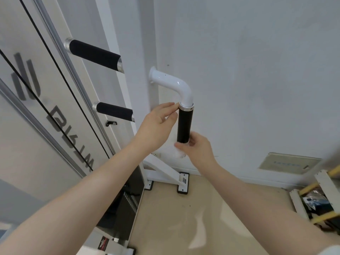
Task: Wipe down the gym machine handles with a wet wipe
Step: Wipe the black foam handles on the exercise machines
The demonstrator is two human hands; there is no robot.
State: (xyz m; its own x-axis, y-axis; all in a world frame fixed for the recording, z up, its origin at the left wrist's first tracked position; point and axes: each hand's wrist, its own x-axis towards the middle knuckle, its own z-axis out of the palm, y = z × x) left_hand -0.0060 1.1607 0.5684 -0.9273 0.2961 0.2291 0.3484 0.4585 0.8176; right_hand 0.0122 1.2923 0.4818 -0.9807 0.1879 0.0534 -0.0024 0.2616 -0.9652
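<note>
The right hand [197, 150] has its grip curled round a white crumpled wet wipe [179, 152] at the lower end of the upright black foam handle [184, 126]. The left hand [158, 124] is loosely open, fingertips [173, 105] touching the handle's silver collar [186, 108] at 12 o'clock. Three black handles show: two others [93, 54] [115, 111] at 10 o'clock.

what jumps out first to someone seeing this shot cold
In the centre, a vertical black foam handle hangs from a glossy white curved pipe on the wall. The right hand pinches a white wet wipe at its lower end, while the left hand touches its silver collar. Upper left, two more black padded handles stick out of the white machine frame.
</note>
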